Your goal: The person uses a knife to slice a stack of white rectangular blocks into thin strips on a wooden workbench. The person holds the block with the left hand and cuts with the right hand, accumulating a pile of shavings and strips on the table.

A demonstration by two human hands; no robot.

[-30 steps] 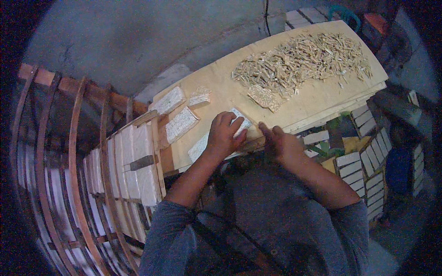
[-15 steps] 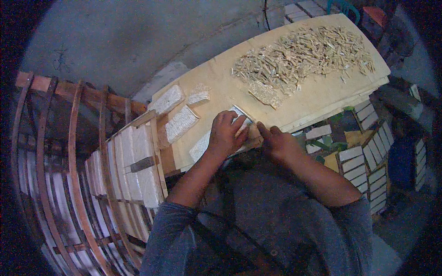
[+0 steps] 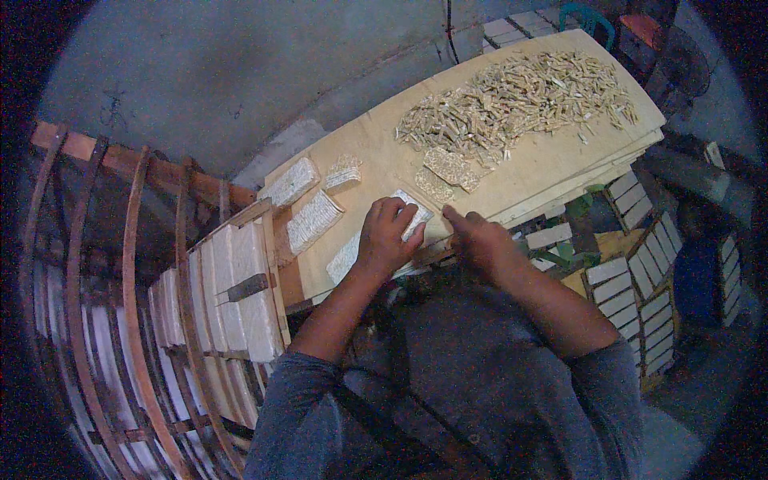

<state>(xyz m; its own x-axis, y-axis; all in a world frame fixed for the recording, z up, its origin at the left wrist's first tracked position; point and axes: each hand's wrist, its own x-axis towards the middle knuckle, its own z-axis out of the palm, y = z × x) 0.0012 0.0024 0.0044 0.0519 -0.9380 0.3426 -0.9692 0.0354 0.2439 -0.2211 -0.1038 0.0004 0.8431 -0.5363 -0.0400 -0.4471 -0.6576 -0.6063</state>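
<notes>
Pale flat block point(image 3: 412, 214), ribbed and rectangular, lies at the near edge of the worktop point(image 3: 528, 164), directly in front of the person, partly covered by the left hand.

Surface: the worktop is a light plywood board, set at an angle across the view, resting on further boards stacked beneath it. Its far half carries a broad heap of small pale sticks point(image 3: 516, 96). Two flat patches of the same sticks point(image 3: 448, 168) lie at the heap's near edge. Toward the left end lie three ribbed white slabs point(image 3: 314, 218), well apart from the heap, and a fourth similar slab point(image 3: 346, 256) lies just beside the left wrist.

Room: a grey concrete wall stands behind the worktop. To the left is a curved wooden rack point(image 3: 136, 304) holding rows of white slabs on edge. To the right, below the worktop, wooden trays point(image 3: 632, 288) hold more white pieces in rows. Lighting is dim and bluish.

Left hand point(image 3: 386, 238): fingers curled down over the block, pressing or gripping it against the worktop; thumb side hidden.

Right hand point(image 3: 480, 238): loosely closed, forefinger extended toward the block's right end, tip touching the worktop edge; whether it pinches anything cannot be told.
</notes>
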